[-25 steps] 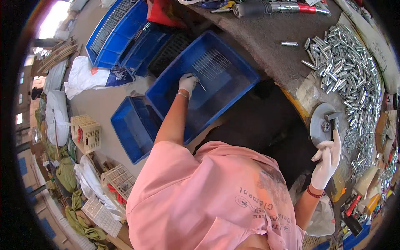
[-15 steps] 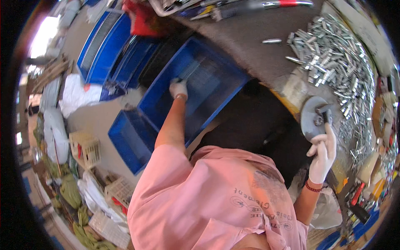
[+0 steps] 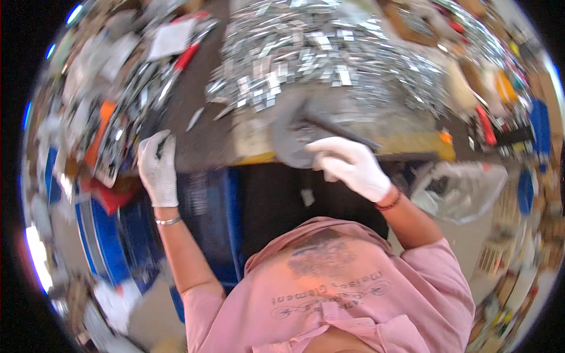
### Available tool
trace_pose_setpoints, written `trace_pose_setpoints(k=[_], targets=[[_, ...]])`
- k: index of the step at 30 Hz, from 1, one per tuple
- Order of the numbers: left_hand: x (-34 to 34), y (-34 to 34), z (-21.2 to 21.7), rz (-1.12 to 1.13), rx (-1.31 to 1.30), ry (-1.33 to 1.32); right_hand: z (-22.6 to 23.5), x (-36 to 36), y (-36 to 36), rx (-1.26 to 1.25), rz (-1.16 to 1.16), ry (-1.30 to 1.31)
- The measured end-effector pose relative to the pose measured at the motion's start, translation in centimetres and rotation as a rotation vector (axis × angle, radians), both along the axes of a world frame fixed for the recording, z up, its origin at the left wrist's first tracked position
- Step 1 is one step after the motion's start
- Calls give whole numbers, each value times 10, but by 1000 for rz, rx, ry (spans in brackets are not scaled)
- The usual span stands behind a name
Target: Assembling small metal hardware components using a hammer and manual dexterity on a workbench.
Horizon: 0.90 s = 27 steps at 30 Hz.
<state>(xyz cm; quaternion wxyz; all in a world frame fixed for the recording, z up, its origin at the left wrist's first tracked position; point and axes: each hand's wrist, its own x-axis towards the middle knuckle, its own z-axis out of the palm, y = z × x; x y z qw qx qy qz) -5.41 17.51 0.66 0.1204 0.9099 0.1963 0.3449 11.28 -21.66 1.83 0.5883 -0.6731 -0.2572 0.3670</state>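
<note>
"At the counter (image 3: pixel 200 141), how does the dark tool (image 3: pixel 341 130) lie?"

"Over the round grey disc (image 3: pixel 285 132), near the front edge. Its long axis slants: one end sits over the disc, the other points right and slightly toward the worker in the pink shirt (image 3: pixel 323 276)."

"And the right grip (image 3: pixel 356 170)?"

"White-gloved, just below the tool's shaft, its curled fingers pointing left to the disc. Blur hides whether it closes on the shaft; I cannot tell."

"The left grip (image 3: pixel 158 170)?"

"Also gloved, at the counter's near edge on the left, fingers bent and pointing away from the worker. Whether it holds anything, I cannot tell."

"What lies between them?"

"A lone metal piece (image 3: pixel 195 119), its long axis leaning, far end to the right. Behind the disc spreads a heap of silvery pieces (image 3: pixel 294 56); below the counter, beside the left forearm, stands a blue tub (image 3: pixel 206 217)."
</note>
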Motion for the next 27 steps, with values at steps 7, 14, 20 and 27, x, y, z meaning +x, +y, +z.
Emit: trace_pose_setpoints(k=[7,14,20,27], targets=[[74,8,-18,-11,-165,244,8,32,-53,-160,-371,-803],[61,-74,13,-255,-373,96,-22,159,-114,-1026,-659,-1251],[69,-160,31,-524,-364,185,-30,191,-103,-1131,-556,-1298],[74,-173,19,-583,-280,223,-13,163,-113,-1094,-452,-1341]])
